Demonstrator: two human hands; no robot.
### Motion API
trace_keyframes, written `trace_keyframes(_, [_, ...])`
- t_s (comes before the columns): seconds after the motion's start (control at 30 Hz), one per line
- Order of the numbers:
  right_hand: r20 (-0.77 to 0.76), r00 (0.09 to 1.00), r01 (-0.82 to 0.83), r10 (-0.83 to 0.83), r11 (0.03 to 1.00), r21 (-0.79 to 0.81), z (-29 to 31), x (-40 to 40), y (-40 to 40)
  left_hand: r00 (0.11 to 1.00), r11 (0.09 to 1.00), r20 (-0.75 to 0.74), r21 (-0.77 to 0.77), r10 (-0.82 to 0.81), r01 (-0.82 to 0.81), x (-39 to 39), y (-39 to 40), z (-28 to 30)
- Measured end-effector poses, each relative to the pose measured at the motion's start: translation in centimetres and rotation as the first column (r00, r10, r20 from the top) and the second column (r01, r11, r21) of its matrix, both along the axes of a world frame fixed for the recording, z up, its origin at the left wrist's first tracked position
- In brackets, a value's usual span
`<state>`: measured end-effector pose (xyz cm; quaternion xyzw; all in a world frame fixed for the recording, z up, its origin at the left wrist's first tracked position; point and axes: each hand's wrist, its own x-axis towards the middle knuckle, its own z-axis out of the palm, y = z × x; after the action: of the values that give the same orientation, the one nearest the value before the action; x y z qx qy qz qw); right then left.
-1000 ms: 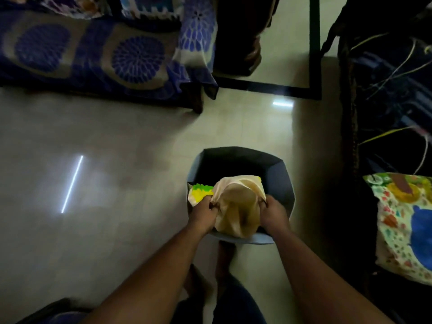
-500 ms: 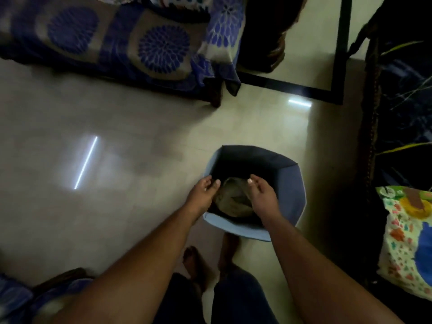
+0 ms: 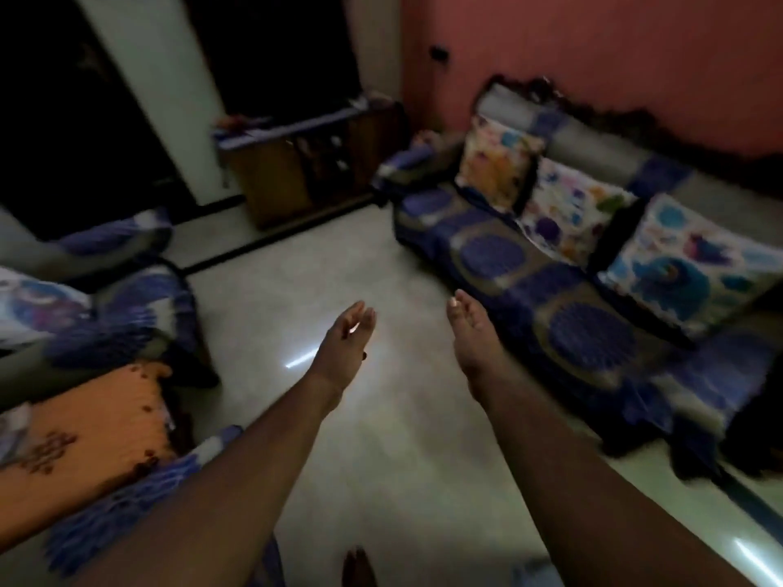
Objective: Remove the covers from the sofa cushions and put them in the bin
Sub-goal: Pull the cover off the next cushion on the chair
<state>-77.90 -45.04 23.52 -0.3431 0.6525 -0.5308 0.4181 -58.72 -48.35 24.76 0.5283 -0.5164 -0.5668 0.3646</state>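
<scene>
Both hands, left point(image 3: 345, 347) and right point(image 3: 474, 332), were spread and held nothing; three covered cushions point(image 3: 572, 205) leaned along the sofa's point(image 3: 529, 290) back, undone; the bin was out of view

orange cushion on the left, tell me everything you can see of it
The orange cushion lies at the lower left on a seat draped in a blue and grey cover. Its fabric looks soft and plain orange, with small dark brown motifs scattered over it and a larger dark pattern near its left side. It lies roughly flat, tilted a little, its left edge cut off by the frame. No hand touches it. The picture is dim and blurred, so finer detail cannot be told.
</scene>
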Motion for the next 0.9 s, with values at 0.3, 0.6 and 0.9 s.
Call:
trace_keyframes(0.3, [0.017,0.822,-0.555,0.569,0.807,-0.205,12.3,27.2,-23.4,0.832,0.806,-0.123,-0.205,0.542,-0.555,30.6,-13.3,11.2])
trace_keyframes(0.6, [-0.086,0.501,-0.837,0.861,0.457,-0.303,17.5,48.0,-39.5,0.565,0.485,-0.172,-0.353,0.807,-0.800,49.0,-22.1,15.3])
trace_keyframes(0.9, [-0.182,0.325,-0.940,0.928,0.296,-0.168,12.0,60.5,-57.1,0.348,0.329,-0.084,-0.182,0.934,-0.927,57.1,-35.4,8.7])
